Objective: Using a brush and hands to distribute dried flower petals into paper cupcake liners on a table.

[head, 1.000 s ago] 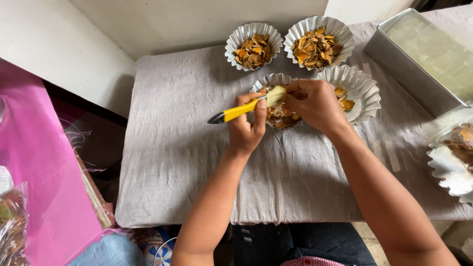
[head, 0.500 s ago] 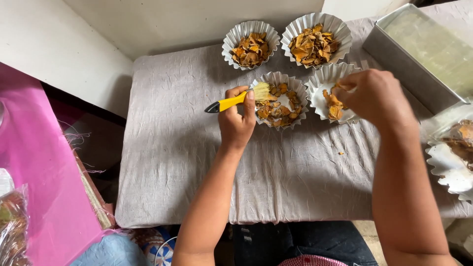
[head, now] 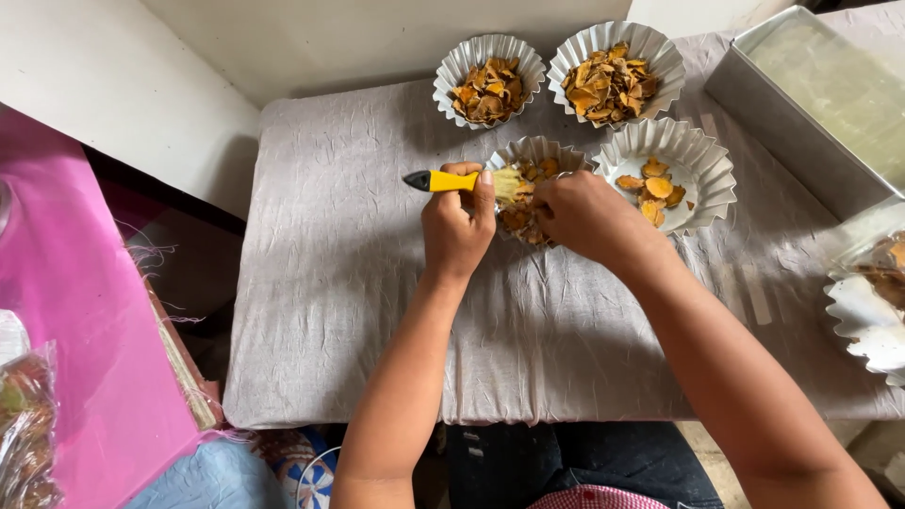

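My left hand (head: 457, 224) grips a small brush with a yellow handle (head: 443, 180), its pale bristles over a fluted foil cup (head: 535, 151) of orange-brown dried slices. My right hand (head: 584, 215) is over the same cup, fingers curled down into the slices; what it pinches is hidden. Just right of it stands another foil cup (head: 702, 155) with only a few orange slices. Two fuller foil cups stand behind: one at the back middle (head: 454, 71), one to its right (head: 660, 52).
A wrinkled grey cloth (head: 330, 283) covers the table. A metal rectangular tray (head: 782, 104) stands at the far right, with more foil cups (head: 867, 311) below it. A pink sheet (head: 66, 311) and a plastic bag lie at the left.
My right hand went to the right-hand cup half a second ago and has come back over the middle cup beside the brush. My left hand has kept the brush in place.
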